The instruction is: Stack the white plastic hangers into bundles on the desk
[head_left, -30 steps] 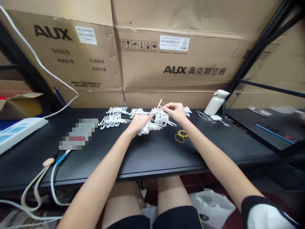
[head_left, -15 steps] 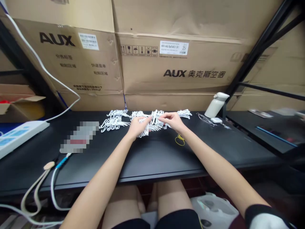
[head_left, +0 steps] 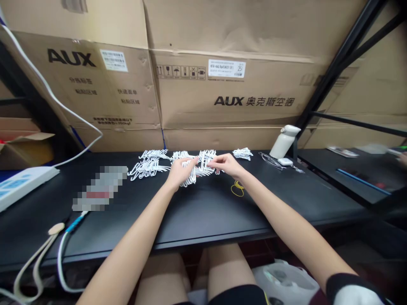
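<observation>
My left hand (head_left: 179, 171) is closed around a bunch of thin white hooks (head_left: 189, 174), their curved ends hanging below the fingers and their straight ends pointing right. Close by on the right, my right hand (head_left: 226, 164) has its thumb and fingertips pinched together at the straight ends; what lies in the pinch is too small to make out. More white hooks (head_left: 149, 168) lie in rows on the table to the left. Behind my hands are further hooks (head_left: 207, 155), and a separate bunch (head_left: 242, 153) lies to the right. Yellow rubber bands (head_left: 237, 189) rest below my right wrist.
A white bottle (head_left: 284, 142), a white case (head_left: 285, 162) and a clear-wrapped cable stand at the back right. At left are a blurred-out device (head_left: 100, 188) with a cable and a power strip (head_left: 25, 184). Cardboard boxes (head_left: 254, 114) wall off the black table's (head_left: 203, 216) back.
The view has shifted slightly, so the scene sits a little lower and farther left. Both hands stay close together at the bunch, the right fingertips still pinched.
</observation>
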Available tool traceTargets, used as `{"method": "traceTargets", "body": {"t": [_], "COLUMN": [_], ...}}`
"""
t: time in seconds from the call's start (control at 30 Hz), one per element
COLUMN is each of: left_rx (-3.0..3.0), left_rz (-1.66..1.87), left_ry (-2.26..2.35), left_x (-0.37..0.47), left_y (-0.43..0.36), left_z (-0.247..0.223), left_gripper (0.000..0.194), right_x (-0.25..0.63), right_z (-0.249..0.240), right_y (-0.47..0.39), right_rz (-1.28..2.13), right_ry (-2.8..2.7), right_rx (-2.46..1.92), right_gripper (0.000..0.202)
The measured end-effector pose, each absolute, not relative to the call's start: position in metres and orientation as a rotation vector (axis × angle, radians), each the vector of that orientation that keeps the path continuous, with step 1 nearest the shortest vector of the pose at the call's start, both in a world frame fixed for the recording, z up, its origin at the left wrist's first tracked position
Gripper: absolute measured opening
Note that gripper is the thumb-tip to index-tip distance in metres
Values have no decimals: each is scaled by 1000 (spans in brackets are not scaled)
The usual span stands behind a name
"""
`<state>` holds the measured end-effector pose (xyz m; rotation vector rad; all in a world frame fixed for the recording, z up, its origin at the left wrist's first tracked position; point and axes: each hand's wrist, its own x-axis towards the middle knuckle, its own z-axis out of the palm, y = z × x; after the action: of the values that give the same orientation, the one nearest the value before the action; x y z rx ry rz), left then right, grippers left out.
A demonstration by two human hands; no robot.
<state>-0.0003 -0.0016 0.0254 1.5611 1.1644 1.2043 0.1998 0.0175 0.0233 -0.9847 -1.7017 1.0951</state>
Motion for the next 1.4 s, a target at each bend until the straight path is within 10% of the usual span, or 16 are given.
{"method": "traceTargets", "body": {"t": [1.4], "left_rx": [1586], "left_rz": [1396], "left_ry": [1158], "left_x": [0], "left_y": [3], "left_z": [21], "left_gripper": [34], "right_x": [176], "right_z": [14], "right_y": [0], "right_rz": [988], "right_ry": [-1788], "right_rx": [-911], "right_gripper": [32]}}
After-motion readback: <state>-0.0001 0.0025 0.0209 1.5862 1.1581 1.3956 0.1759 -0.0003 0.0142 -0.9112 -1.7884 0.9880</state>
